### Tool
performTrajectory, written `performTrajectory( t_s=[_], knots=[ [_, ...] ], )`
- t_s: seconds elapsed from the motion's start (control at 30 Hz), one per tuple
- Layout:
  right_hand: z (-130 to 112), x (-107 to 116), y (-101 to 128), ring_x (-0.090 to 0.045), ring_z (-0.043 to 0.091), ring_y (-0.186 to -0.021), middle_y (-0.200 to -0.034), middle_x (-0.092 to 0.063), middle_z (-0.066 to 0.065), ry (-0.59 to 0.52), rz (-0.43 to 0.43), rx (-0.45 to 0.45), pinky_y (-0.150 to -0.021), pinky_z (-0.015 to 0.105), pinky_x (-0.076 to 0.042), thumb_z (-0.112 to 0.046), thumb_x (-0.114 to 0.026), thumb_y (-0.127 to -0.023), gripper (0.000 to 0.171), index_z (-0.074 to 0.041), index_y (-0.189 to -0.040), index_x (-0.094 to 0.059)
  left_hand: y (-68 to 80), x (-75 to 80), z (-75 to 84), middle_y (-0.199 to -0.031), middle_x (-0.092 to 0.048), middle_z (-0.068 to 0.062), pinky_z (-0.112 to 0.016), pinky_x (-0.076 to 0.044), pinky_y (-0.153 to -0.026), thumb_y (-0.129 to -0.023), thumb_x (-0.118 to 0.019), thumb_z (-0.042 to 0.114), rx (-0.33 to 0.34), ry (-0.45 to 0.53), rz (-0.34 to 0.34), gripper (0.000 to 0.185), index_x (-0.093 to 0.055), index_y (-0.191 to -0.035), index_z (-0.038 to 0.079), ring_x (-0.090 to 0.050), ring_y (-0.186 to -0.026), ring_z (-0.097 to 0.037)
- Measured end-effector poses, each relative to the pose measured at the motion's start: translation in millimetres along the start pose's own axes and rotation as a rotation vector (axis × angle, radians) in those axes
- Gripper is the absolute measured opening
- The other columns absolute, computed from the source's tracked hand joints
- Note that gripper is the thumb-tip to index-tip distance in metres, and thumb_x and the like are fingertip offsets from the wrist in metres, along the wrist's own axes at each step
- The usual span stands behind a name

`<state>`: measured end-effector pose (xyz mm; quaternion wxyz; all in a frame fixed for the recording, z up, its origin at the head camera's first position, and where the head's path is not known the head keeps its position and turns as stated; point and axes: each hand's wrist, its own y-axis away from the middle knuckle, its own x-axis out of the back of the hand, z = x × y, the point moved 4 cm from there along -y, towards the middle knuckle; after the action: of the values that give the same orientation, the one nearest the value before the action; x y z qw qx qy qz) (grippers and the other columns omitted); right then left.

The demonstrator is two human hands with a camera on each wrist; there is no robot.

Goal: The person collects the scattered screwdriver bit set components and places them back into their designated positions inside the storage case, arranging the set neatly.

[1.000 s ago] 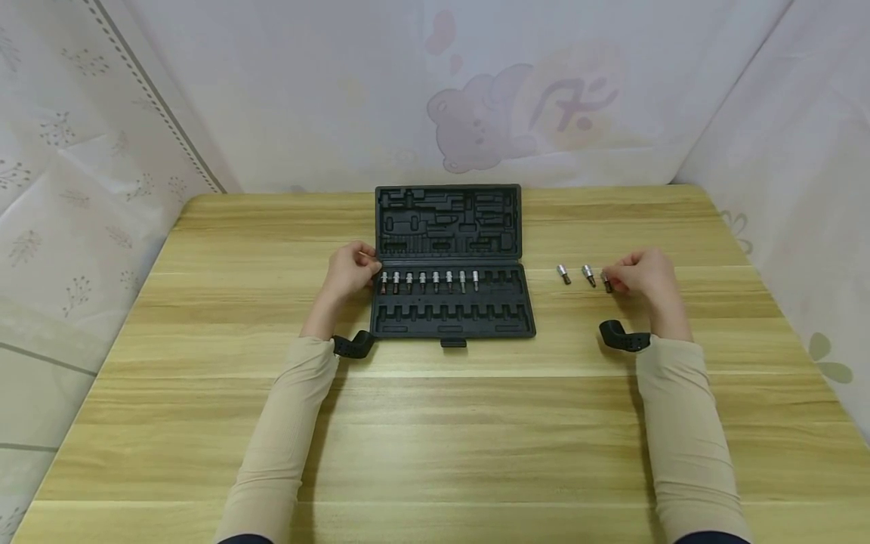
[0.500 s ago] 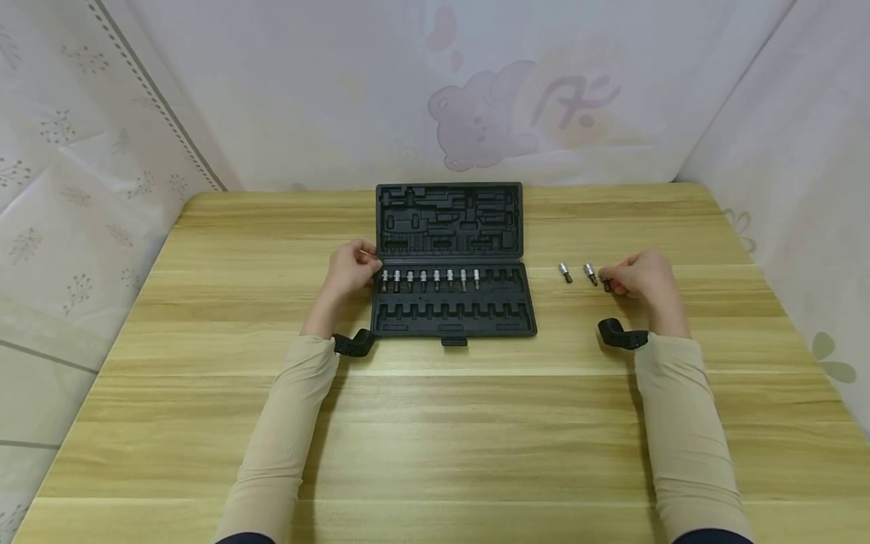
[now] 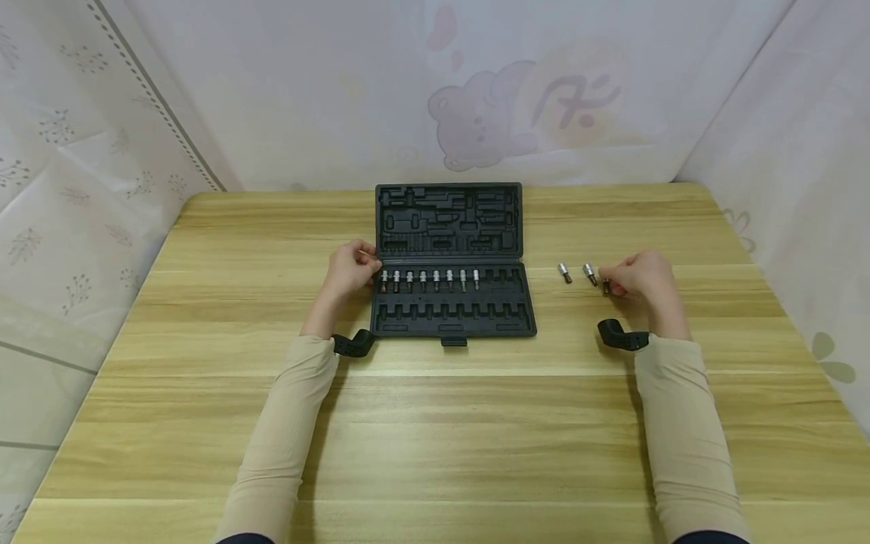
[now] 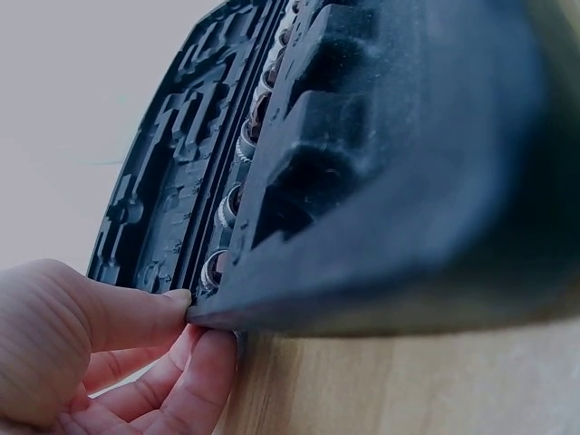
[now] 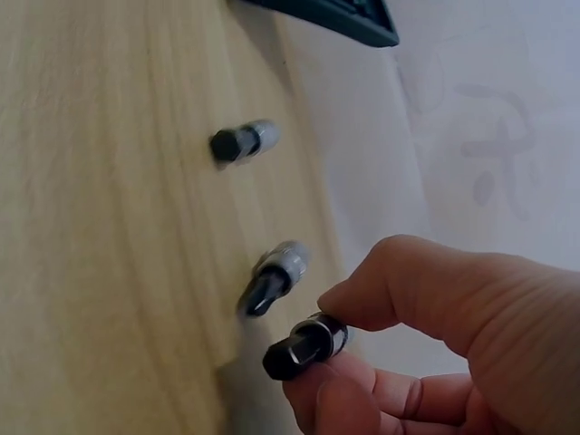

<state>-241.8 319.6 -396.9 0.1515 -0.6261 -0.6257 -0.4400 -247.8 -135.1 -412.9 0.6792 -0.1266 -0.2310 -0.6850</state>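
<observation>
A: And it's a firm pinch on the right! The right hand [image 3: 639, 273] has a bit socket [image 5: 313, 344] between its fingers [image 5: 399, 283], the dark hex tip poking out past them.

B: Lovely detail from the right wrist. What's lying around those fingers?

A: Two more, folks, both on the bench [image 3: 476, 438], both to their left! The nearer loose bit [image 5: 279, 270] is just beside them, silver collar, dark tip. The farther loose bit [image 5: 246, 140] lies beyond it, on the side towards the case.

B: Over to the left hand [image 3: 351, 268], then. Spread?

A: Not at all, pinching too! Those fingers have the left edge of the black case [image 3: 455, 297], right by the hinge, thumb on top.

B: And the case is open, its moulded lid [image 3: 448, 219] beyond the left fingers and off to their right.

A: Look just right of those same fingers: the row of bits [image 3: 436, 281], eight of them, side by side in the upper slots of the tray!

B: Nearer the person than the left fingers, there's the second line of slots, then the latch [image 3: 454, 342] on the front edge.

A: Both hands gripping, well apart, with the case's width between them!
</observation>
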Motion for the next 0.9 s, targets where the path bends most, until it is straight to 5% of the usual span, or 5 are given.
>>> performTrajectory(
  t_s=[0.37,0.9],
  knots=[
    [-26.1,-7.5,13.1,-0.057,0.011,-0.062,-0.058,-0.061,-0.005,0.025,-0.024,0.064,-0.058,0.024,-0.044,-0.03,-0.064,-0.085,0.039,0.008,-0.095,-0.065,0.0,-0.2,-0.7,-0.085,-0.058,-0.014,-0.03,-0.055,-0.063,-0.088,-0.059,-0.001,-0.003,0.003,-0.003,0.022,-0.056,-0.109,-0.006,-0.057,-0.067,-0.019],
    [-49.6,-26.5,11.7,-0.058,0.009,-0.053,-0.054,-0.06,-0.003,-0.013,-0.062,0.092,-0.053,0.023,-0.05,-0.024,-0.063,-0.086,0.035,0.011,-0.093,-0.065,0.6,0.4,0.8,-0.085,-0.059,-0.015,-0.032,-0.055,-0.063,-0.088,-0.059,-0.001,-0.006,0.001,0.0,0.021,-0.056,-0.109,-0.006,-0.057,-0.068,-0.02]
  ],
)
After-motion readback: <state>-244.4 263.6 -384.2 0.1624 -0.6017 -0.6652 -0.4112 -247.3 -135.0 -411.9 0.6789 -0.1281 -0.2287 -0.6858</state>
